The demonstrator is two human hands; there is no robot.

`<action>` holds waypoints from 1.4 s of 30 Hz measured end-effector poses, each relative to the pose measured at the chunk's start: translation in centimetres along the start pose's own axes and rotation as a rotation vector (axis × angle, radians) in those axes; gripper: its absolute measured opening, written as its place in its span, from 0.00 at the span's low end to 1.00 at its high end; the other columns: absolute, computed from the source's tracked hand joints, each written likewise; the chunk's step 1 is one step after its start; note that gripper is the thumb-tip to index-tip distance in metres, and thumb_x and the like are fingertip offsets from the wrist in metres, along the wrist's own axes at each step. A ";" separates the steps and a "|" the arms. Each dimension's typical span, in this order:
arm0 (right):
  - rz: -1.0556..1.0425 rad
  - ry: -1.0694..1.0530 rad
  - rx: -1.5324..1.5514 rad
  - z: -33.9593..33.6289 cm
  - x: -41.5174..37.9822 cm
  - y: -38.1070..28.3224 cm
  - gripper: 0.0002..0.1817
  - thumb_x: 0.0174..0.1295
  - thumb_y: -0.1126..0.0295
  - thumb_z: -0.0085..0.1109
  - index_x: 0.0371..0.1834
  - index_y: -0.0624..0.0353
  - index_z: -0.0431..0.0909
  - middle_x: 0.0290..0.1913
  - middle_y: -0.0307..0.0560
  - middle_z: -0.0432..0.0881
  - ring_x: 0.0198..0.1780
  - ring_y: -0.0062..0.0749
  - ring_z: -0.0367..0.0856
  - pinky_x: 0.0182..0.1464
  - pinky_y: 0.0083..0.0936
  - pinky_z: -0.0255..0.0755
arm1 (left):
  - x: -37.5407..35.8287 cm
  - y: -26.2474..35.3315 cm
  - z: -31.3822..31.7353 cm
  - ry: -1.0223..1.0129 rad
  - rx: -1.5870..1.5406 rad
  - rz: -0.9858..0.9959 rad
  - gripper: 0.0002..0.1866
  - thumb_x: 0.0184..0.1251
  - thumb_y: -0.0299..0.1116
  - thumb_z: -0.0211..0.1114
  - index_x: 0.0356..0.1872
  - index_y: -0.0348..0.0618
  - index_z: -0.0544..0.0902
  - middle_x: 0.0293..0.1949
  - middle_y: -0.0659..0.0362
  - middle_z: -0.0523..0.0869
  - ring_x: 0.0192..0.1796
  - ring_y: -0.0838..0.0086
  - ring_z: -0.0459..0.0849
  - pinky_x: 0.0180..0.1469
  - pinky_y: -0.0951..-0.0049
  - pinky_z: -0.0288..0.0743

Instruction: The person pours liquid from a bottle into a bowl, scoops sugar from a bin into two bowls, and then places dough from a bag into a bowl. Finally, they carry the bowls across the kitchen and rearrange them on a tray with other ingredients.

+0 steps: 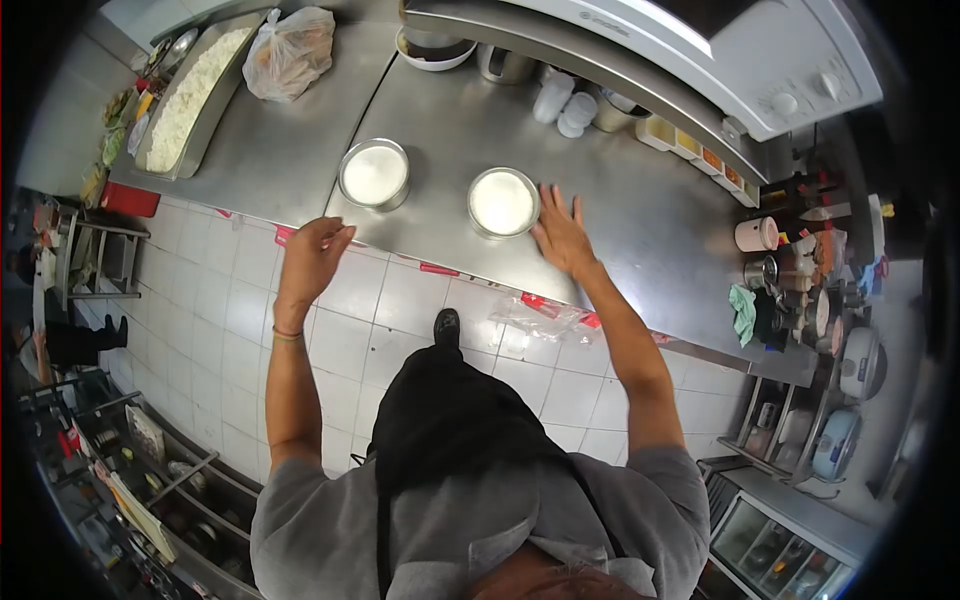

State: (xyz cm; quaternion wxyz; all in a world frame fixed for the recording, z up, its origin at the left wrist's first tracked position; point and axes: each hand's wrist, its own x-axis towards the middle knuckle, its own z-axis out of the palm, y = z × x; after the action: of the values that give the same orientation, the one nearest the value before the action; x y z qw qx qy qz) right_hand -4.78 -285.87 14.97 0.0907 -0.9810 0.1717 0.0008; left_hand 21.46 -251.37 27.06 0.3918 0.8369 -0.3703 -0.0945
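Two round metal bowls stand on the steel counter, each filled with something white and smooth on top: the left bowl and the right bowl. My right hand lies along the right side of the right bowl, fingers stretched and apart, at or against its rim. Near the counter's front edge, below the left bowl and apart from it, is my left hand. Its fingers are bent and pressed together; whatever they hold, if anything, does not show.
At the back left are a long metal tray of crumbly white food and a tied plastic bag. White plastic cups and spice containers line the back. A green cloth lies at right. Another person's legs show far left.
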 end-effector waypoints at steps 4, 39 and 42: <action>-0.335 -0.351 -0.037 -0.5 -10.8 -5.1 0.36 0.68 0.52 0.59 0.75 0.60 0.65 0.81 0.51 0.57 0.84 0.48 0.44 0.79 0.68 0.36 | -0.9 -5.1 -2.6 0.064 -0.102 -0.131 0.12 0.71 0.32 0.69 0.42 0.28 0.86 0.36 0.47 0.91 0.36 0.71 0.90 0.38 0.72 0.82; -0.350 -0.322 0.019 -8.5 9.0 -7.3 0.69 0.33 0.61 0.85 0.83 0.40 0.49 0.80 0.66 0.50 0.79 0.64 0.52 0.77 0.48 0.59 | -26.5 10.5 6.2 0.058 0.443 -0.725 0.55 0.31 0.44 0.83 0.71 0.61 0.69 0.64 0.46 0.68 0.60 0.45 0.73 0.50 0.43 0.79; -0.387 -0.376 -0.061 -8.0 9.6 -6.8 0.70 0.31 0.66 0.84 0.83 0.39 0.49 0.80 0.63 0.50 0.78 0.64 0.54 0.77 0.47 0.58 | -35.7 9.7 7.7 0.153 0.354 -0.941 0.55 0.32 0.43 0.82 0.72 0.61 0.68 0.63 0.46 0.69 0.60 0.44 0.73 0.51 0.42 0.78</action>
State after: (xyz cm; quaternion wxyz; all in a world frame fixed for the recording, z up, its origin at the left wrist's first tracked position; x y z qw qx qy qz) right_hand 6.33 -284.22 23.75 0.0898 -0.9804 -0.0388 0.1709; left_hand -12.57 -235.14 24.14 0.1849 0.9712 0.0661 -0.1349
